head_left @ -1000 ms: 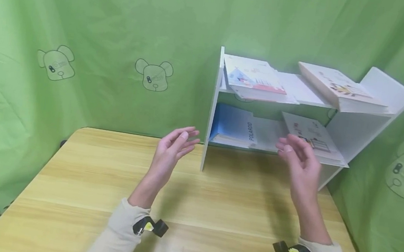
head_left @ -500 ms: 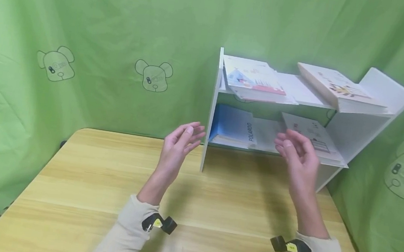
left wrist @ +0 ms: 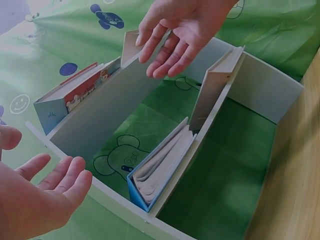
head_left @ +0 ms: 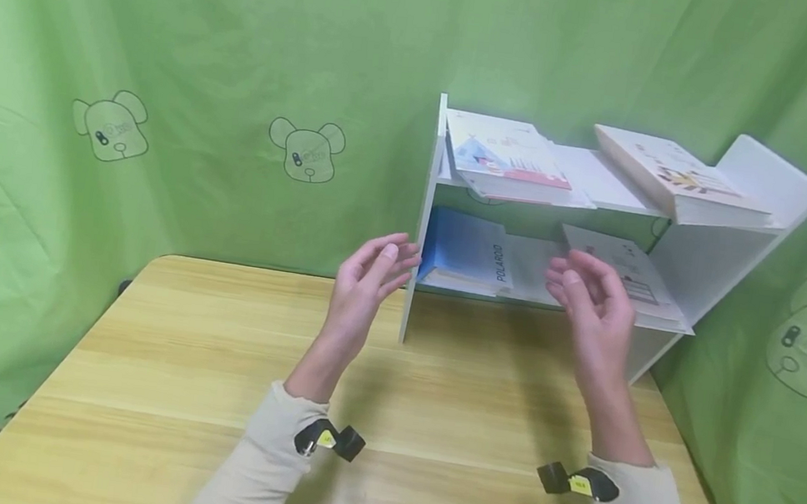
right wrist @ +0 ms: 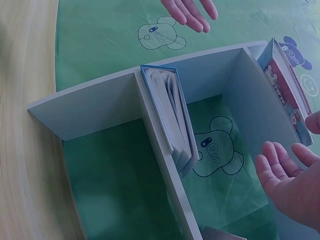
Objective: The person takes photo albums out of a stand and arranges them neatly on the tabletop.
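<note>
My left hand (head_left: 367,290) hovers over the table near the left side panel of a white two-tier shelf (head_left: 412,303), fingers loosely bent and palm facing inward. In front of the shelf's right half floats my right hand (head_left: 594,326), likewise relaxed, its fingertips overlapping a pale book (head_left: 643,273) on the lower tier. Neither hand holds anything. A blue book (head_left: 466,247) marked POLAROID lies on the lower tier at left. On the upper tier rest a book with a tent picture (head_left: 509,156) at left and a thick cream book (head_left: 685,177) at right.
The wooden table (head_left: 210,346) carries the shelf at its back right. Green curtain (head_left: 209,51) with bear-head prints hangs behind and along both sides. Each sleeve bears a black wrist camera, such as the left one (head_left: 329,438).
My left hand has moved right and forward, up to the shelf's left panel. The right hand has shifted slightly forward and left. Books and shelf stay where they were.
</note>
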### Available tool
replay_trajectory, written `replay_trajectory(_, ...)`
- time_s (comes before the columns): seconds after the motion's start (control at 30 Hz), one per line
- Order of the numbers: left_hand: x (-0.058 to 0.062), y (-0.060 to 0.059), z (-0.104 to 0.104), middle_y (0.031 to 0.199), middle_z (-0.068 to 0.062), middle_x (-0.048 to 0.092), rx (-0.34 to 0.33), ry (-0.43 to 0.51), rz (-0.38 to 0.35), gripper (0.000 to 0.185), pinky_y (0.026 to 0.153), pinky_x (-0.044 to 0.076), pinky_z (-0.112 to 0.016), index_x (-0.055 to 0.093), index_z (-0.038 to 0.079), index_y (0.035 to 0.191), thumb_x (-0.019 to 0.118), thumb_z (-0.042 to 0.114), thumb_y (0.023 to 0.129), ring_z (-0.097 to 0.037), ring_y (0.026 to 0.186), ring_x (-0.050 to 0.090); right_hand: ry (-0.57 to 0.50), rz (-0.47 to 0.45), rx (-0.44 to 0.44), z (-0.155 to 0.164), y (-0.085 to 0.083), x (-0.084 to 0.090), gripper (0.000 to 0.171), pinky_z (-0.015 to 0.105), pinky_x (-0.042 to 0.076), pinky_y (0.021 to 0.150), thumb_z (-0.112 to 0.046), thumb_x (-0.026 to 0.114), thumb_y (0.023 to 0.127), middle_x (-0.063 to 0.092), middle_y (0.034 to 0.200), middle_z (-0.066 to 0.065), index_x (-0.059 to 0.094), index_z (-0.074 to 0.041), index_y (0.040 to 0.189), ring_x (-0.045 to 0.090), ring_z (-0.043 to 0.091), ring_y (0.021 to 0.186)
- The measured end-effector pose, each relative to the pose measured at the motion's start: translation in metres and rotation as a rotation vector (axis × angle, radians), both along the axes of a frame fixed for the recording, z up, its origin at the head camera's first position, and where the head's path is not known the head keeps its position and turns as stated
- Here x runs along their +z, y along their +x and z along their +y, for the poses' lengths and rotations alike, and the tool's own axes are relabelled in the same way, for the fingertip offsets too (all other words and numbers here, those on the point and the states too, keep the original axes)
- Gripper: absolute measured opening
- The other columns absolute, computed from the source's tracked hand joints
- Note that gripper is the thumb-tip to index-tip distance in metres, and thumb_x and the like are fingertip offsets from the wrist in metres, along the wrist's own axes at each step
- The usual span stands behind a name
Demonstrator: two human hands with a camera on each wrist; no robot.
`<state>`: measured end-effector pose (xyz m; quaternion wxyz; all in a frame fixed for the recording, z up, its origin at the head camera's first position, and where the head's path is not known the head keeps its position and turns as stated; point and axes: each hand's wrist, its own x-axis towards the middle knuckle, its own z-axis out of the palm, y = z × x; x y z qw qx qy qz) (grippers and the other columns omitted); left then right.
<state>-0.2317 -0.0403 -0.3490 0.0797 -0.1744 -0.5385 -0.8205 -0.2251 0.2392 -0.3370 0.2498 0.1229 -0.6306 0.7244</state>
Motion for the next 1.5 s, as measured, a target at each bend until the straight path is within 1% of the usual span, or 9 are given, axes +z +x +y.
replay_trajectory(0.27,0.004,-0.003,0.004,0.137,-0.023,0.062,0.001,-0.012,0.016,0.040,0.112,0.046,-0.051,0.055,0.000,0.139,0.052,0.026,0.108,-0.038,0.127,0.060,-0.008,0.025,-0.008,0.001,-0.001,0.004,0.035,0.031,0.057,0.096,-0.005,0.062,0.101,0.067,0.119,0.023,0.056,0.010,0.132,0.069,0.028,0.108)
replay_trajectory(0.4,0.007,-0.005,0.006,0.137,-0.025,0.061,-0.003,-0.007,0.019,0.043,0.113,0.044,-0.056,0.053,-0.004,0.140,0.052,0.025,0.108,-0.043,0.128,0.058,0.008,0.024,-0.021,0.001,-0.002,0.007,0.032,0.030,0.057,0.096,-0.005,0.063,0.101,0.068,0.120,0.022,0.059,0.007,0.131,0.069,0.028,0.108)
replay_trajectory(0.5,0.009,-0.006,0.008,0.136,-0.024,0.062,0.002,-0.010,0.020,0.044,0.112,0.044,-0.057,0.053,-0.005,0.140,0.053,0.025,0.108,-0.044,0.127,0.058,0.018,0.028,-0.031,0.000,-0.003,0.009,0.030,0.029,0.057,0.096,-0.006,0.064,0.101,0.068,0.119,0.022,0.061,0.004,0.129,0.069,0.027,0.107)
replay_trajectory(0.77,0.014,-0.010,0.013,0.132,-0.021,0.065,0.003,-0.018,0.033,0.044,0.114,0.043,-0.054,0.055,-0.007,0.137,0.054,0.025,0.107,-0.039,0.123,0.062,0.071,0.041,-0.084,-0.001,-0.007,0.013,0.033,0.028,0.058,0.095,-0.007,0.064,0.101,0.068,0.118,0.023,0.060,0.008,0.130,0.069,0.025,0.105)
replay_trajectory(0.9,0.018,-0.015,0.015,0.131,-0.018,0.066,-0.002,-0.008,0.049,0.043,0.114,0.043,-0.054,0.058,-0.005,0.135,0.054,0.029,0.107,-0.042,0.127,0.059,0.057,0.045,-0.073,-0.001,-0.011,0.018,0.031,0.028,0.058,0.095,-0.008,0.065,0.101,0.068,0.118,0.022,0.062,0.004,0.129,0.069,0.026,0.105)
replay_trajectory(1.07,0.025,-0.018,0.017,0.129,-0.015,0.068,-0.009,-0.004,0.045,0.039,0.115,0.043,-0.051,0.061,0.000,0.132,0.055,0.029,0.107,-0.034,0.125,0.062,0.027,0.048,-0.061,0.000,-0.012,0.023,0.029,0.027,0.058,0.095,-0.007,0.065,0.100,0.068,0.117,0.021,0.063,0.003,0.128,0.069,0.026,0.103)
replay_trajectory(1.23,0.026,-0.020,0.018,0.130,-0.017,0.067,-0.011,0.008,0.025,0.039,0.114,0.044,-0.048,0.060,-0.001,0.132,0.054,0.027,0.107,-0.033,0.124,0.063,0.034,0.033,-0.068,0.002,-0.012,0.023,0.029,0.026,0.057,0.095,-0.009,0.065,0.100,0.069,0.117,0.020,0.064,0.001,0.128,0.069,0.024,0.104)
replay_trajectory(1.37,0.027,-0.021,0.018,0.130,-0.018,0.066,-0.011,0.014,0.014,0.038,0.113,0.046,-0.046,0.060,-0.002,0.133,0.053,0.026,0.107,-0.031,0.121,0.064,0.032,0.017,-0.060,0.003,-0.012,0.025,0.033,0.026,0.057,0.096,-0.011,0.066,0.100,0.069,0.117,0.018,0.062,0.003,0.130,0.069,0.024,0.105)
replay_trajectory(1.5,0.032,-0.023,0.020,0.129,-0.018,0.067,-0.016,0.029,0.018,0.038,0.113,0.046,-0.047,0.060,-0.003,0.132,0.054,0.026,0.107,-0.034,0.122,0.063,0.000,-0.008,-0.035,0.003,-0.012,0.028,0.036,0.027,0.057,0.097,-0.014,0.067,0.100,0.070,0.118,0.018,0.060,0.004,0.131,0.069,0.025,0.106)
